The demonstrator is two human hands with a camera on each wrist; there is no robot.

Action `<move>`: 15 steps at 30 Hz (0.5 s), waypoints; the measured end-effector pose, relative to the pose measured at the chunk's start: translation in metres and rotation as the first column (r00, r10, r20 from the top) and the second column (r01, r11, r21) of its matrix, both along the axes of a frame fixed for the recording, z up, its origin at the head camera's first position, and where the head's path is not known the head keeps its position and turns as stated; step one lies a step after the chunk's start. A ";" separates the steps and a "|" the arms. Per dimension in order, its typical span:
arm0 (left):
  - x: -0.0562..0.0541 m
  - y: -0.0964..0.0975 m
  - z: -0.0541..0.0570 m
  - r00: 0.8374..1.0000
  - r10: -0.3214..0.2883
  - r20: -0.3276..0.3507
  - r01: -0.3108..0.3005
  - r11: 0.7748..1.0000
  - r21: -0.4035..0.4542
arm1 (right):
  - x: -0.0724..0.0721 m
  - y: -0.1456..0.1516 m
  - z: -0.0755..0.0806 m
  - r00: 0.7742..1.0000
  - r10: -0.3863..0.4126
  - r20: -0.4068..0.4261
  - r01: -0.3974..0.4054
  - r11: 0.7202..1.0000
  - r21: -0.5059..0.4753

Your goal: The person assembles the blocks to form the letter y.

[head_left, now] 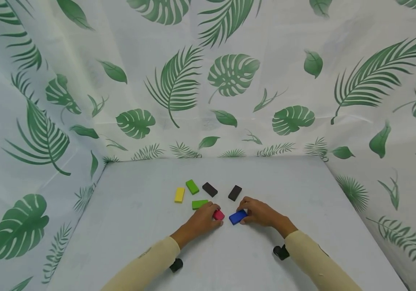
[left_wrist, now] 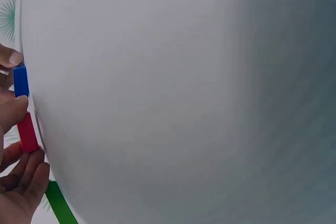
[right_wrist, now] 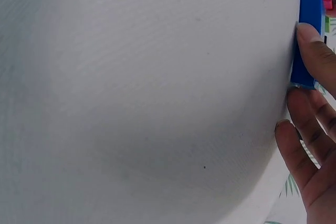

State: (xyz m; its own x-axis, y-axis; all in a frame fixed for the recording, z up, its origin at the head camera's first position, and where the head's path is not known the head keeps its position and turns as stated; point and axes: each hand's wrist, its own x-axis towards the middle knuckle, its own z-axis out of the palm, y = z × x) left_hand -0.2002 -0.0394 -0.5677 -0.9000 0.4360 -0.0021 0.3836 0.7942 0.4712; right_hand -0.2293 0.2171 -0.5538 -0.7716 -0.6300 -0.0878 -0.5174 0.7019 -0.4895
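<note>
My left hand pinches a red block between thumb and fingers, low over the white table. To its right, my right hand grips a blue block by its sides, with the thumb along the near face. A small gap separates the two blocks in the head view. In the left wrist view the red block stands in line below the blue block. The right wrist view shows the thumb pressed on the blue block. Just behind the left hand lies a green block.
Beyond the hands lie a yellow block, another green block and two black blocks, one left and one right. A leaf-patterned cloth hangs behind and beside the white table.
</note>
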 end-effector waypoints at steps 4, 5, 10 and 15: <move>0.003 0.000 0.000 0.999 -0.021 -0.031 0.021 1.000 0.007 | 0.000 0.000 0.002 1.000 -0.005 -0.003 0.005 1.000 0.012; 0.004 0.000 -0.001 0.999 -0.025 -0.037 0.025 1.000 0.010 | 0.000 0.000 0.002 1.000 -0.003 -0.006 0.003 1.000 0.014; 0.009 0.000 -0.002 0.997 -0.042 -0.060 0.043 0.999 0.018 | 0.000 -0.001 0.003 1.000 0.001 -0.008 -0.001 1.000 0.002; 0.013 -0.001 -0.002 0.998 -0.043 -0.040 0.044 0.999 0.022 | -0.002 -0.001 0.002 1.000 -0.015 0.018 0.015 1.000 -0.012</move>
